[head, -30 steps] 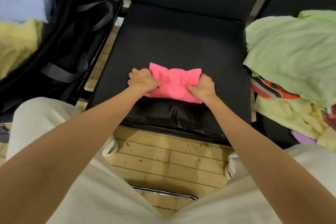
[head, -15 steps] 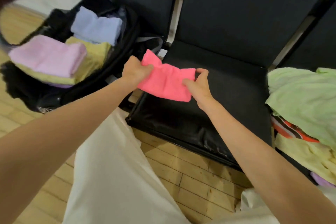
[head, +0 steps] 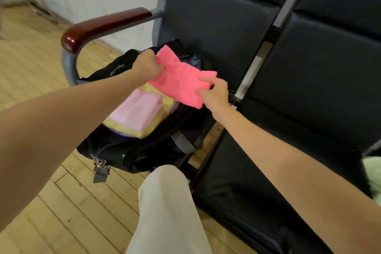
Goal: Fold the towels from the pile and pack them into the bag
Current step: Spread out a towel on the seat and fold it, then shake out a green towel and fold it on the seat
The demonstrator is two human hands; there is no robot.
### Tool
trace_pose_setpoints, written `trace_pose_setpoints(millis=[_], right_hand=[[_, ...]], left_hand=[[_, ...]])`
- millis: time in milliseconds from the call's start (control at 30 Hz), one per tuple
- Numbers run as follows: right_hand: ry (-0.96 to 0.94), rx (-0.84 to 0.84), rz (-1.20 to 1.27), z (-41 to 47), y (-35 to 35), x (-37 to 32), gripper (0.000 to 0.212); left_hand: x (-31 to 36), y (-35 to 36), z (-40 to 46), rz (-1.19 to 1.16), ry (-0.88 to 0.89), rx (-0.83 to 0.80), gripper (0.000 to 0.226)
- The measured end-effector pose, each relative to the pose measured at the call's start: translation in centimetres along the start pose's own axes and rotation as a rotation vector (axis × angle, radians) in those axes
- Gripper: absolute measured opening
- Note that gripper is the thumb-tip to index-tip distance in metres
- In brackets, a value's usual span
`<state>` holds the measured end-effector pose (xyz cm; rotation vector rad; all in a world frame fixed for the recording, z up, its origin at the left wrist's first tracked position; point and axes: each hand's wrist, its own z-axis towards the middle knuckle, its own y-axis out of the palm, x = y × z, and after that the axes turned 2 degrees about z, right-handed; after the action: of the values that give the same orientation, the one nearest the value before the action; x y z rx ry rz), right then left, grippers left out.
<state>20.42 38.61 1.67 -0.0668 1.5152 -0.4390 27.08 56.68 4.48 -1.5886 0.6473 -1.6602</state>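
Observation:
A folded bright pink towel (head: 181, 80) hangs in the air over the open black bag (head: 144, 150), which rests on the left seat of the bench. My left hand (head: 147, 66) grips the towel's far left end and my right hand (head: 214, 93) pinches its near right end. Inside the bag lie a folded pale pink towel (head: 138, 112) on top of a yellow one (head: 127, 129), with a bluish towel (head: 195, 61) partly hidden behind the pink one I hold. A corner of the green towel from the pile (head: 373, 169) shows at the right edge.
A dark red armrest (head: 103, 24) on a grey metal frame curves over the bag's left side. Black padded seats (head: 299, 130) and backrests run to the right. My light trouser leg (head: 167, 208) is below the bag. Wooden floor (head: 31, 68) lies to the left.
Both hands lifted the folded pink towel off the middle seat and carried it left; it now hangs above the open bag. My view swung left with it, and the pile slid out of sight.

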Motion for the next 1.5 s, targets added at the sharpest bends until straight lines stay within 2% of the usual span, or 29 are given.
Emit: trace_pose_setpoints(millis=[233,433,567,667,733,767,833,900,1033,1067,1100,1167,1200,1333,1433,1500], right_hand=[[-0.036,-0.064,-0.029,3.9,6.9,1.2,0.039],[0.051,-0.152,-0.068,4.6,10.5,4.1,0.04],[0.154,-0.249,-0.104,4.1,10.7,5.3,0.038],[0.161,-0.277,-0.167,3.5,9.2,4.5,0.039],[0.121,-0.279,-0.212,3.0,7.7,3.9,0.026],[0.1,-0.28,-0.252,2.8,6.7,3.6,0.016],[0.076,-0.267,-0.333,2.2,4.4,3.0,0.014],[0.102,-0.255,-0.422,1.5,1.6,2.7,0.005],[0.192,-0.281,-0.556,-0.7,-4.9,3.2,0.014],[0.207,-0.274,-0.594,-1.6,-6.8,3.5,0.007],[0.212,-0.258,-0.626,-2.5,-8.8,4.1,0.014],[0.263,-0.211,-0.694,-4.9,-13.0,5.1,0.043],[0.297,-0.174,-0.706,-6.3,-15.3,5.8,0.048],[0.419,-0.042,-0.716,-12.6,-25.1,9.4,0.047],[0.491,0.065,-0.788,-17.8,-32.4,12.5,0.054],[0.53,0.153,-0.849,-21.0,-36.8,14.4,0.051]], left_hand=[[-6.1,0.2,4.3,0.06,-0.086,0.022,0.029],[-8.4,1.5,5.6,0.239,-0.187,-0.079,0.03],[-9.0,2.8,5.1,0.422,-0.176,-0.129,0.03],[-8.3,3.2,4.3,0.53,-0.186,-0.063,0.031],[-7.3,3.3,3.6,0.52,-0.184,-0.007,0.034],[-6.7,3.3,3.2,0.506,-0.173,0.009,0.035],[-5.3,3.6,1.8,0.486,-0.101,0.01,0.034],[-3.6,4.2,0.2,0.473,0.048,-0.016,0.033],[1.4,6.1,-4.2,0.401,0.306,-0.05,0.033],[3.0,6.8,-5.7,0.368,0.345,-0.065,0.032],[4.5,7.5,-7.4,0.336,0.381,-0.088,0.033],[7.3,9.3,-10.9,0.301,0.424,-0.149,0.037],[8.5,10.4,-12.8,0.297,0.43,-0.187,0.039],[13.0,15.8,-20.2,0.319,0.476,-0.385,0.045],[16.4,19.9,-25.1,0.342,0.568,-0.487,0.047],[19.0,22.4,-27.8,0.348,0.624,-0.561,0.049]])
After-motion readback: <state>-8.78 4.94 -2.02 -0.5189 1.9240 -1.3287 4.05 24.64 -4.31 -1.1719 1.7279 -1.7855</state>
